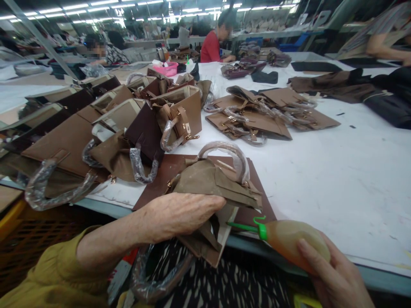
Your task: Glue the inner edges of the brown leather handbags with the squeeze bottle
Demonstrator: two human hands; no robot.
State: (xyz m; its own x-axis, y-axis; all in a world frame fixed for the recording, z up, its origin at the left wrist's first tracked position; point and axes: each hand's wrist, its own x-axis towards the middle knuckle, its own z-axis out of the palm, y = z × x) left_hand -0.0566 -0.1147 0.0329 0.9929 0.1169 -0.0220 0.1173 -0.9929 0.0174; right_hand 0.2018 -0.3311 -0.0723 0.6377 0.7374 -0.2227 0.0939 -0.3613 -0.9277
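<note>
My left hand (178, 214) lies closed over the near edge of a brown handbag (212, 182), gripping it against a dark brown board (160, 179) at the table's front edge. The bag's handle (234, 156) is wrapped in clear plastic. My right hand (334, 276) holds a soft yellowish squeeze bottle (289, 239) with a green nozzle (245, 226). The nozzle tip points left at the bag's lower flap, close to it.
Several brown handbags with plastic-wrapped handles (144, 124) crowd the left of the white table (337, 171). A flat pile of bag pieces (263, 115) lies further back. Dark leather pieces (353, 85) lie at the far right. Other people (213, 42) work at the far tables. A pink tray (170, 68) stands behind.
</note>
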